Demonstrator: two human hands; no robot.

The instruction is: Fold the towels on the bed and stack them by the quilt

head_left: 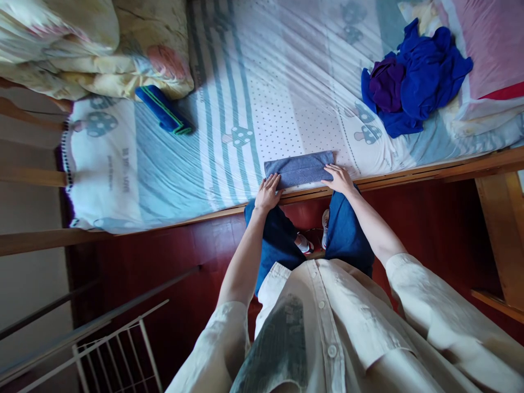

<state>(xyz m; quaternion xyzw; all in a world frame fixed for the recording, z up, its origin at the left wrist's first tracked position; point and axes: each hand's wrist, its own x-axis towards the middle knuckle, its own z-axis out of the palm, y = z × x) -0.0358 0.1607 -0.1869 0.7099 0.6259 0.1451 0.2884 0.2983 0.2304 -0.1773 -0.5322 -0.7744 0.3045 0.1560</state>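
Note:
A grey-blue cloth (300,168), folded into a flat rectangle, lies at the near edge of the bed (254,98). My left hand (268,192) rests flat on its left end, fingers stretched out. At the cloth's right end my right hand (339,178) lies with its fingers spread on the near corner. Neither hand grips the cloth; both press on it.
A heap of blue and purple clothes (413,76) lies at the bed's far right by a pink pillow (491,43). A folded blue item with green edging (164,110) sits left, by a yellow quilt (94,43). A white wire rack (118,349) stands lower left on the red floor.

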